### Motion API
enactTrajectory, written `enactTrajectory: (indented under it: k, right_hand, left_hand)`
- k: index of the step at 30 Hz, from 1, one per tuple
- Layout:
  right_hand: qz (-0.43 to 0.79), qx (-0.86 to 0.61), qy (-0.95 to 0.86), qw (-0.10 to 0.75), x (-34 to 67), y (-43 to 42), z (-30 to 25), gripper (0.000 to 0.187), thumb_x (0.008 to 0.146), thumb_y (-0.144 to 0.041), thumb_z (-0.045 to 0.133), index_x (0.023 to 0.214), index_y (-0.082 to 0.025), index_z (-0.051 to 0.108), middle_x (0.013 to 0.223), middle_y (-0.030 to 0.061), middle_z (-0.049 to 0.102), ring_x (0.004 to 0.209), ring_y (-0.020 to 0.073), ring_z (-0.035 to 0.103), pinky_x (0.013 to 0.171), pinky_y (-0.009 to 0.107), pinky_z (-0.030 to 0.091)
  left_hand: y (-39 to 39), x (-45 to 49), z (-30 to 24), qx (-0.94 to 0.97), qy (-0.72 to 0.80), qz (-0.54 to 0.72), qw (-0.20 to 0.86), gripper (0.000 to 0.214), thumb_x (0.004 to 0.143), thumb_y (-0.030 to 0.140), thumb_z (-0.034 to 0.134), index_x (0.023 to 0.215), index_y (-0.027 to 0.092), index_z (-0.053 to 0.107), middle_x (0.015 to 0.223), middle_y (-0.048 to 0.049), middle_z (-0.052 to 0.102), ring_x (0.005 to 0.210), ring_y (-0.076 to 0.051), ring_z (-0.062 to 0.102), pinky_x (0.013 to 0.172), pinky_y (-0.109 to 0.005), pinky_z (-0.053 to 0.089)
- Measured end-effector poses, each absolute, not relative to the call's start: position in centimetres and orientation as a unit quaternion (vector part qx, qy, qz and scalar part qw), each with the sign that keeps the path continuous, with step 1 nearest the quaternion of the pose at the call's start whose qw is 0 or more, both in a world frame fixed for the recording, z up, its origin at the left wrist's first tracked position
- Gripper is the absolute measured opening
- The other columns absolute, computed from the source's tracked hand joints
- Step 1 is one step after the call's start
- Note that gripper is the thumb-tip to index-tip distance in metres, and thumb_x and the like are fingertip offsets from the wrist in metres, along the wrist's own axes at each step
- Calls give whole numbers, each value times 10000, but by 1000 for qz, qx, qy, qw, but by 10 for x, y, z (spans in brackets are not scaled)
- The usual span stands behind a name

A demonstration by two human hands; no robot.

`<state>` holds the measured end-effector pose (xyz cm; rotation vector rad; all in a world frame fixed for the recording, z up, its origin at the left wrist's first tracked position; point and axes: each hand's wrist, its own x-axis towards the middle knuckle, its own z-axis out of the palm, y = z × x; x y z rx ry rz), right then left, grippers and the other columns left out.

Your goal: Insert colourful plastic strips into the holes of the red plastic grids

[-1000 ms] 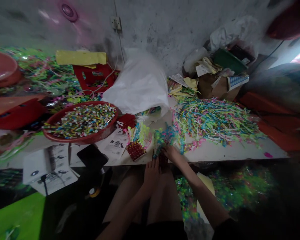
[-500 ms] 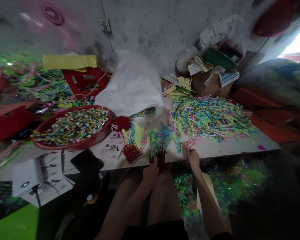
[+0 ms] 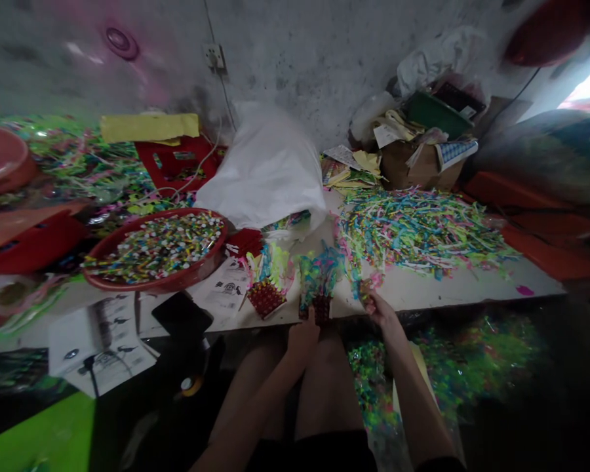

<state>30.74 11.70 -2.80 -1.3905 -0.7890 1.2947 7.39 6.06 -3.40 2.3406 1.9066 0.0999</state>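
My left hand (image 3: 302, 334) is closed round a small red block (image 3: 319, 307) at the table's near edge; a bunch of green and blue plastic strips (image 3: 319, 272) stands up out of it. My right hand (image 3: 381, 309) pinches one coloured strip (image 3: 364, 288) just to the right, at the near fringe of the big heap of neon strips (image 3: 423, 226). A second red block with strips (image 3: 265, 295) lies to the left of my left hand.
A red basin of small coloured pieces (image 3: 157, 246) sits left of centre. A white plastic bag (image 3: 265, 170) leans on the wall behind. A cardboard box with papers (image 3: 423, 164) is at the back right. Printed sheets (image 3: 98, 331) and a black phone (image 3: 181, 314) lie near the front edge. More strips cover the floor.
My right hand left the bunch, reached right to the edge of the heap, and now holds a strip slightly nearer the block. The left hand stayed on the red block.
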Motion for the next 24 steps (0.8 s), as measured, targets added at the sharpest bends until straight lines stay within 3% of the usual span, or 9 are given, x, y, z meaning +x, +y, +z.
enactTrajectory:
  k: [3, 7, 13, 16, 19, 21, 24]
  right_hand:
    - [589, -531, -278, 542, 302, 107, -20, 235, 641, -305, 721, 665, -216, 504, 460, -101, 407, 358, 29, 390, 282, 94, 288]
    - [679, -410, -139, 593, 296, 97, -8, 168, 695, -168, 701, 785, -227, 572, 546, -84, 489, 422, 15, 482, 312, 41, 363]
    - [714, -352, -105, 597, 287, 98, 7, 114, 734, -178, 687, 775, -221, 591, 561, -75, 543, 507, 16, 558, 436, 27, 460]
    - [699, -420, -177, 551, 267, 92, 7, 114, 709, -242, 714, 755, -214, 614, 671, -35, 641, 634, 66, 633, 526, 95, 522]
    - [670, -464, -332, 476, 240, 83, 2, 208, 699, -340, 721, 836, -199, 657, 880, 28, 699, 850, 174, 664, 706, 258, 576]
    - [639, -478, -419, 432, 223, 79, -4, 309, 656, -409, 739, 860, -189, 666, 893, 42, 701, 875, 224, 660, 743, 348, 577]
    - [602, -508, -470, 398, 205, 80, -13, 394, 568, -473, 767, 818, -186, 665, 823, 34, 701, 824, 233, 661, 724, 374, 581]
  left_hand:
    - [53, 74, -33, 763, 641, 36, 77, 572, 851, 189, 445, 1403, 95, 325, 752, -120, 683, 643, -211, 670, 579, -279, 514]
    - [40, 68, -38, 758, 642, 71, 92, 609, 864, 189, 415, 1442, 153, 228, 1062, -144, 650, 782, -186, 672, 597, -238, 512]
    - [28, 56, -54, 756, 636, 82, 129, 514, 877, 191, 383, 1388, 148, 341, 1092, -116, 617, 932, -200, 629, 638, -246, 523]
    - [26, 53, -59, 759, 635, 74, 125, 527, 881, 191, 395, 1399, 143, 312, 1068, -117, 619, 916, -199, 627, 635, -241, 521]
    - [25, 51, -60, 762, 633, 54, 127, 567, 880, 186, 405, 1426, 144, 257, 1033, -116, 628, 894, -210, 631, 616, -249, 523]
    - [25, 51, -60, 760, 634, 43, 137, 597, 883, 197, 414, 1443, 148, 213, 997, -107, 640, 880, -210, 636, 615, -251, 521]
    - [25, 52, -61, 750, 642, 29, 158, 633, 883, 210, 436, 1456, 165, 170, 968, -97, 655, 861, -200, 644, 621, -241, 514]
